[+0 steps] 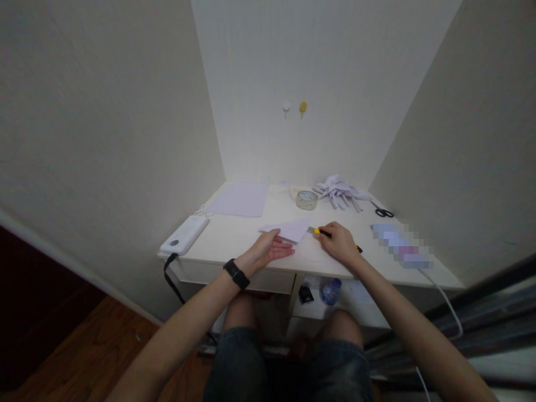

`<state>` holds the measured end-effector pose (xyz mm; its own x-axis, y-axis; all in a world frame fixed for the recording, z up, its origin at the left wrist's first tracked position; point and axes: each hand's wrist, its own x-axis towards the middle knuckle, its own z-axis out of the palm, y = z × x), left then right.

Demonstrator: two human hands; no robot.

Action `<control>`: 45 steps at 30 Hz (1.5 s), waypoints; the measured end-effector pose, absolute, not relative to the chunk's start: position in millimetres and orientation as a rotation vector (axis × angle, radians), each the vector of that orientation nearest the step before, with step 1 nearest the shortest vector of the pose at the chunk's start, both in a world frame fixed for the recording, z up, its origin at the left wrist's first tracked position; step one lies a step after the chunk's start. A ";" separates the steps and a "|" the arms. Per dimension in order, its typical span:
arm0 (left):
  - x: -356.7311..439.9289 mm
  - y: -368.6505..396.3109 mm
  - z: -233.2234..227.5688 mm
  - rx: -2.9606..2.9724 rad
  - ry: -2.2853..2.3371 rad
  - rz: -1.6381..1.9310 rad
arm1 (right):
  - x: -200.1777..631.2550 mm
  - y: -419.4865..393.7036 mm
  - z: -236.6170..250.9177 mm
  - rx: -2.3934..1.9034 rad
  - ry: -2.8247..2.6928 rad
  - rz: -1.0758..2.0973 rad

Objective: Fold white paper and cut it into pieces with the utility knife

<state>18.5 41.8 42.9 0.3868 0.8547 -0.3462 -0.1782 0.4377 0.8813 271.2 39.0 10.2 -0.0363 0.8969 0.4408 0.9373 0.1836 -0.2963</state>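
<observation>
While the left hand (268, 249) steadies folded paper (288, 229), the right hand (340, 243) holds a utility knife (319, 231).

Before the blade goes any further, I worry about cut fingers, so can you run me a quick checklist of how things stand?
1. Right hand grips the yellow utility knife: ok.
2. Left hand rests on the folded paper: ok.
3. Left fingertips apart from the blade tip: ok.
4. Blade touching the paper edge: cannot tell.
5. Tape roll and scissors lie away from the paper: ok.
</observation>
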 end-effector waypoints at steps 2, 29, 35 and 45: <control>11.7 39.5 46.5 1.078 0.990 0.570 | 272.2 41.0 9.7 -1.715 -1.977 -0.112; 8.3 72.5 14.1 2.947 1.195 0.324 | 258.0 15.4 12.8 -1.550 -2.203 0.072; 7.2 72.0 13.5 3.006 1.199 0.392 | 254.6 11.5 10.7 -1.563 -2.148 0.100; 7.3 65.2 20.0 3.056 1.280 0.374 | 251.4 6.2 4.7 -1.540 -2.126 0.017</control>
<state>7.3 65.2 20.0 0.6832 0.6758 0.2769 0.7186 -0.6896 -0.0899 251.4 6.2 4.7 -0.2262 0.8912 0.3931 0.8850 0.3566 -0.2993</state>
